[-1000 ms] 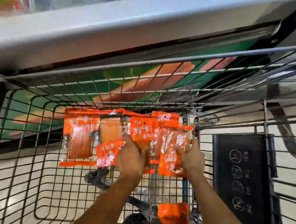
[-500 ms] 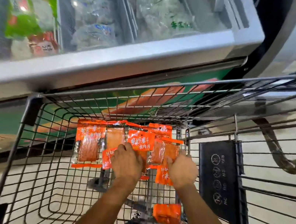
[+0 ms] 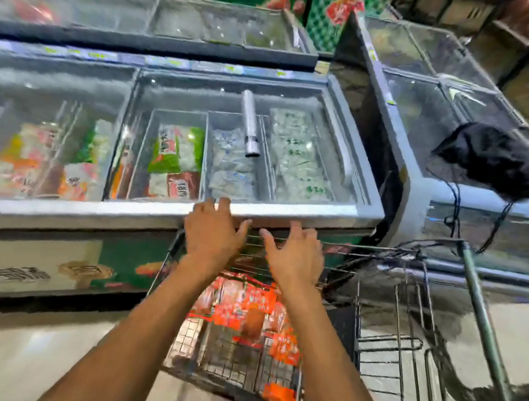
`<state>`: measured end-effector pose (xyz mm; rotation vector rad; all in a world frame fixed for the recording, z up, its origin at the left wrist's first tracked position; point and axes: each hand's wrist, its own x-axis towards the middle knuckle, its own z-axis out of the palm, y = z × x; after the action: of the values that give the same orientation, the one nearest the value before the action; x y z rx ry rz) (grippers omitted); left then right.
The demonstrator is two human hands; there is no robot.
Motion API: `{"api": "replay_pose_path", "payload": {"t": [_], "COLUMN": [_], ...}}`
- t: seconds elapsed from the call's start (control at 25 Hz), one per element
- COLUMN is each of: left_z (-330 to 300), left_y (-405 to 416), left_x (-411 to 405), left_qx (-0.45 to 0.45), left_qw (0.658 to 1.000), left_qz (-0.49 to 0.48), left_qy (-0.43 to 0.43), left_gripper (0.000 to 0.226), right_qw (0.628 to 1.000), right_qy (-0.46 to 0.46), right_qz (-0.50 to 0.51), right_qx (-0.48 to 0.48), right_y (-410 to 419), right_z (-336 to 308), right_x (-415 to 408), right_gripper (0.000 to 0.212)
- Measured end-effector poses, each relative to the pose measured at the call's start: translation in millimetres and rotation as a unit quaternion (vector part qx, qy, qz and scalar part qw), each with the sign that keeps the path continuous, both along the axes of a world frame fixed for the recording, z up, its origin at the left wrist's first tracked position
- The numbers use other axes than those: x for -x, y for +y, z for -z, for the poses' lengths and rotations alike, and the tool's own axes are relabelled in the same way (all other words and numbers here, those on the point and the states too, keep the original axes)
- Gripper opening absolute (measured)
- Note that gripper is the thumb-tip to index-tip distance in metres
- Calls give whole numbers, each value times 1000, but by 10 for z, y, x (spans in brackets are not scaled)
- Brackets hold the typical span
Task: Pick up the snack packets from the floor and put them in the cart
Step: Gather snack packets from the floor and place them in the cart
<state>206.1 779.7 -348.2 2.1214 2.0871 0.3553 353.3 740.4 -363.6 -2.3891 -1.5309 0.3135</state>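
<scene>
— Hands first: how many, and doing what?

— Two. Left hand point(image 3: 213, 232) and right hand point(image 3: 295, 257) are both raised with fingers spread, holding nothing, side by side above the cart point(image 3: 408, 330).

— Biggest things around them?

— Chest freezers: I count three glass-topped ones, the nearest freezer point(image 3: 150, 210) just beyond the fingertips, a second behind it, a third off to the right of the right hand with one black bag point(image 3: 491, 160) on its lid. Then the one wire cart, below and right of the hands.

— And the snack packets?

— Orange snack packets point(image 3: 246, 305) lie in the cart's basket, beneath the wrists. Blur stops an exact count; several, at least.

— Any writing?

— White characters on the packets and green ones on the frozen bags, none legible.
</scene>
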Motion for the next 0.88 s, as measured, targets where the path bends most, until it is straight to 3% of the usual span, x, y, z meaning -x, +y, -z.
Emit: {"api": "replay_pose_path", "payload": {"t": [0.28, 0.56, 0.88], "left_z": [-1256, -1846, -1897], "left_y": [-1129, -2904, -5243], "left_x": [1470, 3367, 4334], "left_qx": [-113, -180, -160], "left_qw": [990, 955, 873], "left_qz": [-90, -228, -458], "left_qy": [9, -51, -51], "left_gripper": [70, 67, 57], "right_qw": [986, 952, 848], "right_qy": [4, 65, 193], "right_qz": [-115, -266, -477], "right_qx": [-118, -135, -129], "right_y": [-709, -1633, -2670], "right_z": [-1383, -1904, -1870], "right_x": [1134, 2637, 4339], "right_gripper": [73, 74, 65]}}
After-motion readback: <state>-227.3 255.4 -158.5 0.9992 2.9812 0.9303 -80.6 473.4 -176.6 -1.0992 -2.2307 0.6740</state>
